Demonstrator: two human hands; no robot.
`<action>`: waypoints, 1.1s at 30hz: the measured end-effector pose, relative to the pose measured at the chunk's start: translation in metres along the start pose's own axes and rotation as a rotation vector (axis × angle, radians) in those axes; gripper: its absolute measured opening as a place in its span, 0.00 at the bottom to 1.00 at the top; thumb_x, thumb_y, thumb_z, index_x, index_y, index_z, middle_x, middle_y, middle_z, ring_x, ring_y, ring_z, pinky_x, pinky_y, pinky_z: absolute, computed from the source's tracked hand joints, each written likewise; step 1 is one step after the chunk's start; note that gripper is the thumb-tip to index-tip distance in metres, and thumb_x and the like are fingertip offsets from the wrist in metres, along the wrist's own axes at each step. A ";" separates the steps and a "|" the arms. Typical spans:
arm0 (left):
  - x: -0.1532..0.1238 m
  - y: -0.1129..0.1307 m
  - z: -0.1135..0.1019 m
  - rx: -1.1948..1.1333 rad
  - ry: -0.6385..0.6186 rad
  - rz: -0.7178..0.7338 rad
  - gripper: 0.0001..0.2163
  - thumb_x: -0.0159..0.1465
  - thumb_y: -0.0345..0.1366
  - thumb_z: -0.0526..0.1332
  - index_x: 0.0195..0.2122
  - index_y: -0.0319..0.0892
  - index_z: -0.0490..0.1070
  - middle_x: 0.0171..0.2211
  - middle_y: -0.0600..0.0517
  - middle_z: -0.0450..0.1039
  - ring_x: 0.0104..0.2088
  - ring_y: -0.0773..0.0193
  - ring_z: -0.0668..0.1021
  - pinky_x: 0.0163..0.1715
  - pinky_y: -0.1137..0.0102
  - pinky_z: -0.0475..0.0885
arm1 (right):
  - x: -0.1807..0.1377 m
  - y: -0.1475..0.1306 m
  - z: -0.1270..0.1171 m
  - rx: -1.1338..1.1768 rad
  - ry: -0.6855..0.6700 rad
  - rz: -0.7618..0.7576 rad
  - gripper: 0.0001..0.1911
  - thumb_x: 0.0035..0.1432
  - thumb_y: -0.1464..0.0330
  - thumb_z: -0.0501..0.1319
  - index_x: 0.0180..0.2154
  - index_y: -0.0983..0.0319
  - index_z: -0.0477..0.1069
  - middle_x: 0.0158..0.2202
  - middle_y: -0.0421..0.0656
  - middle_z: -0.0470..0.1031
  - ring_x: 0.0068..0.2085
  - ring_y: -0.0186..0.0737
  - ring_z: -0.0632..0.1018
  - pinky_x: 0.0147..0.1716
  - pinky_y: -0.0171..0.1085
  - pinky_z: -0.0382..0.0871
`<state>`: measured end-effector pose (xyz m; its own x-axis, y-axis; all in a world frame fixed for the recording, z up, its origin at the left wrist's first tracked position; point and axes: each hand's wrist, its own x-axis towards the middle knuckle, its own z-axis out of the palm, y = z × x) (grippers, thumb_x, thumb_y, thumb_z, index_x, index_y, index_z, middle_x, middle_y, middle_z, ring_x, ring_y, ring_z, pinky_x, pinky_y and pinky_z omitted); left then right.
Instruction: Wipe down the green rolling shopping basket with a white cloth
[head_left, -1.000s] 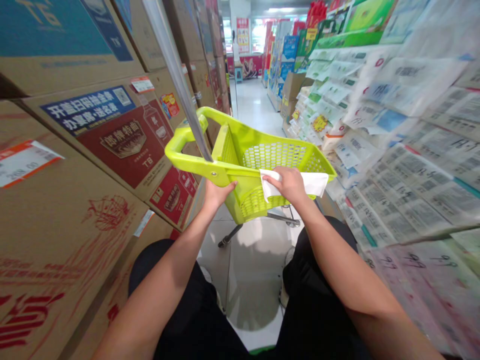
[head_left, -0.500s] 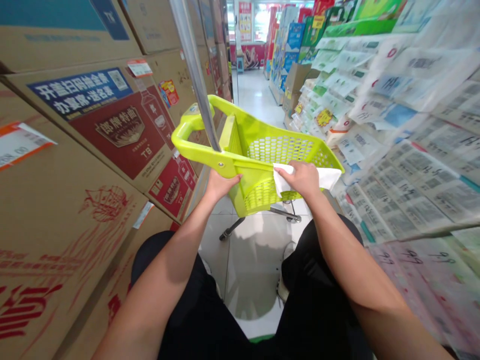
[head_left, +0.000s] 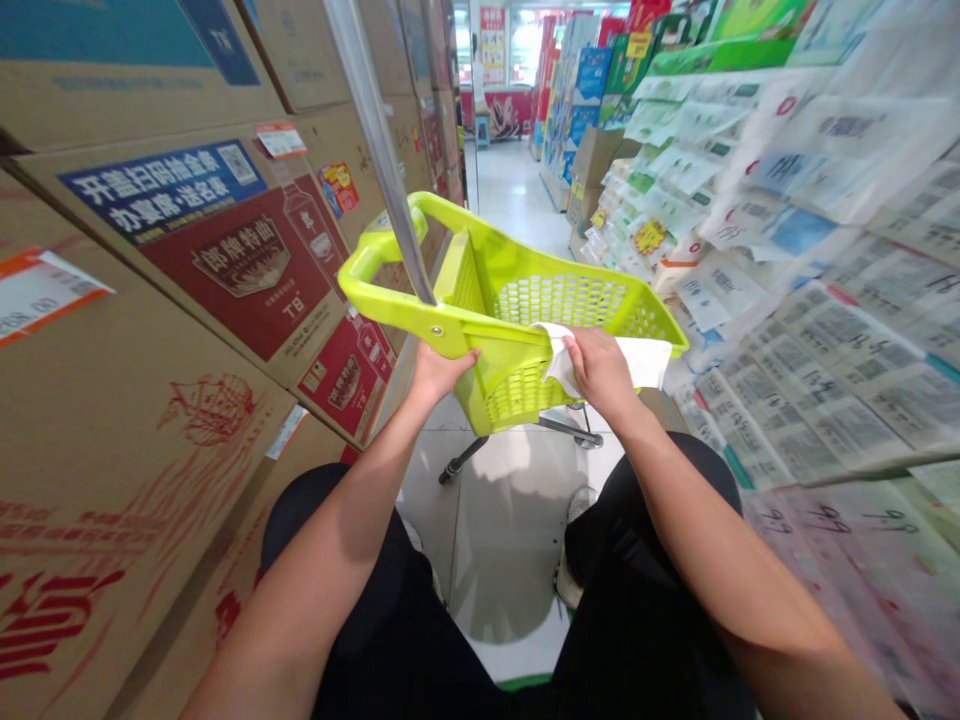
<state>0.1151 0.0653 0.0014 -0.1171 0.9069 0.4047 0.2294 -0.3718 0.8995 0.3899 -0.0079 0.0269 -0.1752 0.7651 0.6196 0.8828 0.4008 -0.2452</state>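
Observation:
A lime-green plastic shopping cart [head_left: 465, 325] with a perforated basket stands on wheeled metal legs in front of my knees. My left hand [head_left: 442, 372] grips the cart's near side below the handle end; its thumb lies on the outer wall and the other fingers are hidden. In my right hand [head_left: 600, 368] is a white cloth [head_left: 646, 362], pressed against the near top rim of the basket. Part of the cloth drapes over the rim left of the hand, and the rest sticks out to the right. A metal pole [head_left: 379, 140] slants up from the handle end.
Stacked cardboard cartons [head_left: 217, 250] with price tags wall off the left side. Packs of tissue paper [head_left: 810, 340] are piled high on the right. A tiled aisle [head_left: 510, 180] runs ahead past more boxes [head_left: 585, 90]. My knees flank the cart's near side.
My right hand and the white cloth have slid slightly left along the basket rim. The cart has shifted a little left too, with my left hand still holding it.

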 end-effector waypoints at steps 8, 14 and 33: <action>-0.005 0.006 0.004 -0.011 -0.049 -0.001 0.16 0.48 0.37 0.74 0.38 0.41 0.76 0.42 0.45 0.84 0.43 0.54 0.84 0.48 0.60 0.83 | 0.016 -0.020 -0.001 0.012 0.053 -0.058 0.33 0.77 0.52 0.42 0.73 0.59 0.59 0.75 0.48 0.59 0.74 0.49 0.61 0.71 0.54 0.56; -0.007 0.009 0.005 -0.016 -0.061 -0.019 0.17 0.49 0.37 0.74 0.40 0.40 0.77 0.43 0.45 0.84 0.44 0.54 0.85 0.49 0.60 0.82 | 0.025 0.013 0.002 -0.152 -0.131 0.161 0.33 0.74 0.47 0.45 0.58 0.61 0.76 0.57 0.54 0.80 0.59 0.58 0.76 0.59 0.53 0.64; -0.005 0.007 0.011 -0.034 -0.073 0.015 0.18 0.49 0.39 0.74 0.39 0.40 0.76 0.42 0.45 0.84 0.42 0.55 0.85 0.48 0.60 0.82 | 0.016 -0.003 0.022 -0.224 -0.017 0.135 0.28 0.75 0.49 0.45 0.50 0.60 0.75 0.46 0.53 0.80 0.51 0.56 0.73 0.51 0.48 0.58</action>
<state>0.1274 0.0605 0.0038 -0.0432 0.9126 0.4065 0.1979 -0.3910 0.8989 0.3745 0.0142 0.0213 -0.0551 0.8133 0.5793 0.9728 0.1745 -0.1523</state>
